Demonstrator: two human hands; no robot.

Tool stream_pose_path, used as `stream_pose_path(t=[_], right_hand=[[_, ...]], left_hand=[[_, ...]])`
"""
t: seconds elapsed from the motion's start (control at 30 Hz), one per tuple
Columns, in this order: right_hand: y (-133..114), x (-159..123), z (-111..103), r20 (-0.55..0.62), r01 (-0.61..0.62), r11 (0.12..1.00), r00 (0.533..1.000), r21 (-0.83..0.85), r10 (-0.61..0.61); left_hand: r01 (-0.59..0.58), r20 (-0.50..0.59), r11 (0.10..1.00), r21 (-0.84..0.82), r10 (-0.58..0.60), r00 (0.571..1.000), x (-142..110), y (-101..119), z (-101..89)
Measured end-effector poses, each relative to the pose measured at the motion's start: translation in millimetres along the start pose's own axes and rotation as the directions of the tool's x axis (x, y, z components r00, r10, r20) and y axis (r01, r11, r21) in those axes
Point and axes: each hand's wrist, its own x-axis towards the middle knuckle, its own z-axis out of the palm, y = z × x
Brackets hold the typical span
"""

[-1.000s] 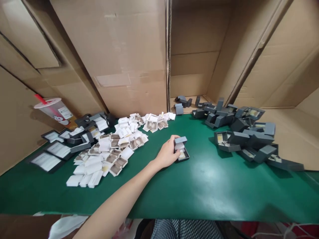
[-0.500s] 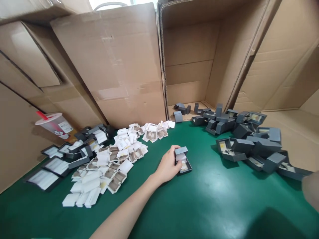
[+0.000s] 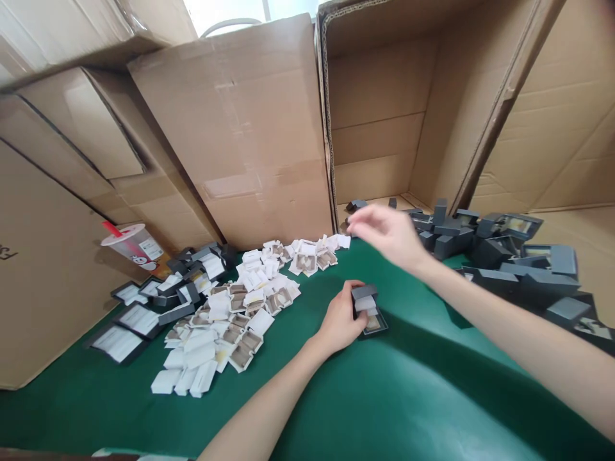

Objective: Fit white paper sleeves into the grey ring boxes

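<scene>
On the green table, my left hand (image 3: 341, 322) grips a small dark grey box (image 3: 377, 323) by its left side. Its hinged lid stands raised, and a pale insert shows inside. My right hand (image 3: 384, 234) hovers beyond that box, in front of the open carton, its fingers stretched out and slightly blurred. Nothing shows between them. Behind and below the right hand lie small dark grey boxes (image 3: 454, 240), some with their lids up; the hand and forearm hide part of this pile.
Left of my left hand spreads a heap of small white cartons (image 3: 199, 349). Farther left lie open black boxes with white inserts (image 3: 120, 342), near a plastic cup with a red straw (image 3: 132, 243). Large cardboard boxes (image 3: 235, 141) wall the back, one open carton (image 3: 379, 134) facing me.
My right hand has come in from the right edge and swung left over the table. My left hand keeps its hold on the grey box. The view has tilted upward.
</scene>
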Motion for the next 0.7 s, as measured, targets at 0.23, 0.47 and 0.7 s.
stream_pose_path(t=[0.23, 0.47, 0.7], right_hand=[[69, -15, 69, 0.157, -0.039, 0.937, 0.983, -0.347, 0.099], [82, -27, 59, 0.046, -0.151, 0.949, 0.984, -0.276, 0.170], [84, -65, 11, -0.098, -0.336, 0.939, 0.935, 0.070, 0.341]], left_hand=[[-0.013, -0.021, 1.000, -0.022, 0.012, 1.000, 0, 1, -1.2], [-0.048, -0.040, 0.997, -0.064, 0.046, 0.998, 0, 0, -3.7], [-0.008, -0.166, 0.997, -0.078, -0.005, 0.986, 4, -11, -10.4]])
